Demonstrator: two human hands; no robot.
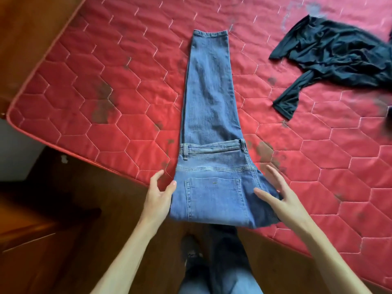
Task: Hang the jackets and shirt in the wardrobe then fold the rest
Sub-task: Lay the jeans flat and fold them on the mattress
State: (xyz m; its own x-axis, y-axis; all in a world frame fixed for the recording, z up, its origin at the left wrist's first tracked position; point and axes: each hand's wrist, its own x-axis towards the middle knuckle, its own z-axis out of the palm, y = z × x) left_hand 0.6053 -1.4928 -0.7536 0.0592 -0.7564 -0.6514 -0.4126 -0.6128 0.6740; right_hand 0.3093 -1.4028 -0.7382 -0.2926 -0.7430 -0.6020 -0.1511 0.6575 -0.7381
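- At 6 o'clock, closest to the viewer, the person's own legs stand on a dark wooden floor (84, 209) at the edge of the bed (95, 81), which has a red quilted mattress.
- The left hand (159, 196) is at 7 o'clock. It is wide and relaxed and grips nothing, and its thumb tip touches the left edge of the jeans (212, 102).
- The right hand (284, 202) is at 5 o'clock. Its fingers are straight and spread, resting on the right edge of the jeans.
- The blue jeans lie flat in the middle of the bed. The seat is turned over onto the legs, and the legs run away toward 12 o'clock.
- This looks like the folding step, partly done. The next move likely calls for gripping the near fold on both sides and turning it over evenly toward the hems.
- A crumpled black garment (339, 56) lies at 2 o'clock, well apart from the jeans and not yet folded.
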